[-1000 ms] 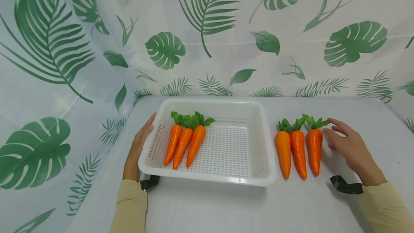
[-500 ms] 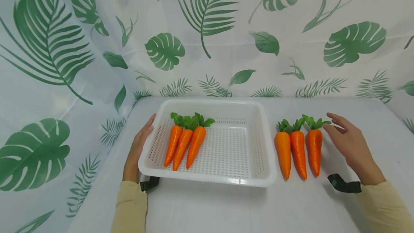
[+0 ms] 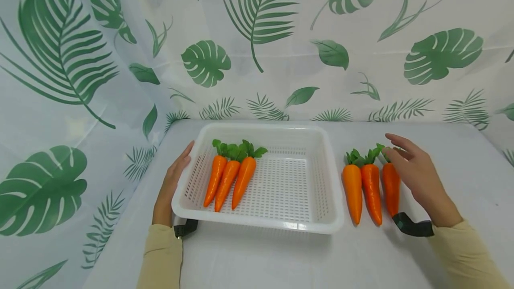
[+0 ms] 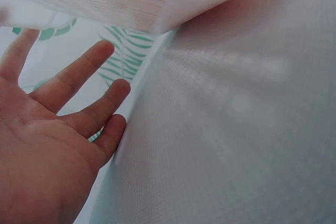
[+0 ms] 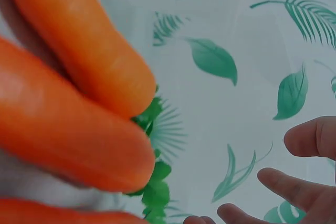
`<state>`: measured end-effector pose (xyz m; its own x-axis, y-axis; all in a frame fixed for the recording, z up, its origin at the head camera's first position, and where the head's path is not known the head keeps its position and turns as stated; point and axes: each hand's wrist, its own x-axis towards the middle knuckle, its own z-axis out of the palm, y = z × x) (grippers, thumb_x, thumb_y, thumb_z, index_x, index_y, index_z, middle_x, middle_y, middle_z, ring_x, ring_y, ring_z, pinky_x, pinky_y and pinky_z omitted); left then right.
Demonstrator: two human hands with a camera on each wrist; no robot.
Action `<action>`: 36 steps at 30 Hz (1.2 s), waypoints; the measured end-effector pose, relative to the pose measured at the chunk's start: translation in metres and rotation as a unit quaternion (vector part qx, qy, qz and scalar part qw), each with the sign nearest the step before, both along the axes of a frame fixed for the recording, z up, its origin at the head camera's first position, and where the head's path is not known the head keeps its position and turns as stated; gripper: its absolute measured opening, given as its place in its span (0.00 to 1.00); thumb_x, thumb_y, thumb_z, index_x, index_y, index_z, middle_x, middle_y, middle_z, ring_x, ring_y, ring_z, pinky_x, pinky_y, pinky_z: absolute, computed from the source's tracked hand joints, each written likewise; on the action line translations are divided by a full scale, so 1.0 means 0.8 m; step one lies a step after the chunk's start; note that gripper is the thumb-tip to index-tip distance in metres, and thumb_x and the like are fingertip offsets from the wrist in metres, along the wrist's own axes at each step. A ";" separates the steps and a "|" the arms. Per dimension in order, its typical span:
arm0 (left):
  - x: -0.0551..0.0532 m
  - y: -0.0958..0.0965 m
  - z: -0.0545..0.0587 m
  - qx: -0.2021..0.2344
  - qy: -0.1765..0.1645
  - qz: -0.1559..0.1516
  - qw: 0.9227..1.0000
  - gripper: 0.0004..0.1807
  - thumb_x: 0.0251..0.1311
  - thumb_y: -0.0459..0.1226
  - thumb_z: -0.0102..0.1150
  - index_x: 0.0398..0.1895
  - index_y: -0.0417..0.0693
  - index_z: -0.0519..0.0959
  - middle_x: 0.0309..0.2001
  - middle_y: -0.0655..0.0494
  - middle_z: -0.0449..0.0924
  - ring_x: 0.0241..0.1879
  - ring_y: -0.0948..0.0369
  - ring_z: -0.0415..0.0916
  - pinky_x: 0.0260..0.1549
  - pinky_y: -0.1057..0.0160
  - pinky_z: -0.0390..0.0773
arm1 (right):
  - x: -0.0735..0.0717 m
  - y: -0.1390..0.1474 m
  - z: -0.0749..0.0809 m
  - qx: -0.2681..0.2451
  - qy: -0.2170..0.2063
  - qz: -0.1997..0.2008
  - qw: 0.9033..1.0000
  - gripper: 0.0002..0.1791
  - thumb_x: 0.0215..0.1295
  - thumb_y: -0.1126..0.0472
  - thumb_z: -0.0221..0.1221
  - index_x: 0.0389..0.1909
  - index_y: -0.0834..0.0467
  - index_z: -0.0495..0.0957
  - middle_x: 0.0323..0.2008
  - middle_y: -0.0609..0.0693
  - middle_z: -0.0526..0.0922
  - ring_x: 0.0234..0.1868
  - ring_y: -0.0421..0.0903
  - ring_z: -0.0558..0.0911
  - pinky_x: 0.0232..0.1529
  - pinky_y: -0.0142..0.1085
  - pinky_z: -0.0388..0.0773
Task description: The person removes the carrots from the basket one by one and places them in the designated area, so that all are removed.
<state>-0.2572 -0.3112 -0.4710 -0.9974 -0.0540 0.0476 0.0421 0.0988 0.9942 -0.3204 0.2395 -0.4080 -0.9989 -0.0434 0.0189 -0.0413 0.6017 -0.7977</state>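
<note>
I see the right hand has come in leftward, nearer the white basket. Half a second back it was beyond the carrot that lies farthest from that basket; now its fingers are over that carrot's leaves, hiding most of them from my head camera. The index finger reaches further toward the basket's far-edge side than before. The sleeve and black wrist mount have shifted basketward too, the mount now covering the carrot's tip.
</note>
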 end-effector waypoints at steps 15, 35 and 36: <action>0.000 0.002 0.002 0.000 0.000 0.003 1.000 0.31 0.86 0.55 0.39 0.87 0.70 0.56 0.84 0.67 0.54 0.79 0.57 0.57 0.75 0.48 0.62 | -0.001 -0.069 0.040 -0.064 -0.028 0.113 0.991 0.36 0.86 0.43 0.48 0.87 0.53 0.56 0.82 0.64 0.58 0.75 0.72 0.64 0.68 0.75 0.62; 0.001 0.002 0.003 0.000 0.009 -0.007 1.000 0.31 0.86 0.53 0.37 0.88 0.67 0.54 0.85 0.63 0.53 0.79 0.53 0.57 0.73 0.55 0.66 | -0.014 -0.143 0.068 -0.103 -0.022 0.181 0.978 0.31 0.86 0.51 0.50 0.83 0.57 0.63 0.79 0.61 0.66 0.74 0.62 0.71 0.72 0.58 0.69; 0.000 0.002 0.002 -0.001 0.008 -0.006 1.000 0.31 0.86 0.53 0.37 0.88 0.67 0.54 0.85 0.63 0.54 0.79 0.53 0.58 0.72 0.56 0.67 | -0.014 -0.146 0.068 -0.104 -0.022 0.182 0.978 0.31 0.86 0.52 0.51 0.82 0.58 0.64 0.78 0.61 0.66 0.74 0.62 0.71 0.72 0.58 0.70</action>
<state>-0.2571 -0.3093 -0.4691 -0.9970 -0.0421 0.0642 0.0597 0.0995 0.9932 -0.3319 0.1224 -0.3533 -0.9180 -0.3960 0.0219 -0.1850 0.3787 -0.9069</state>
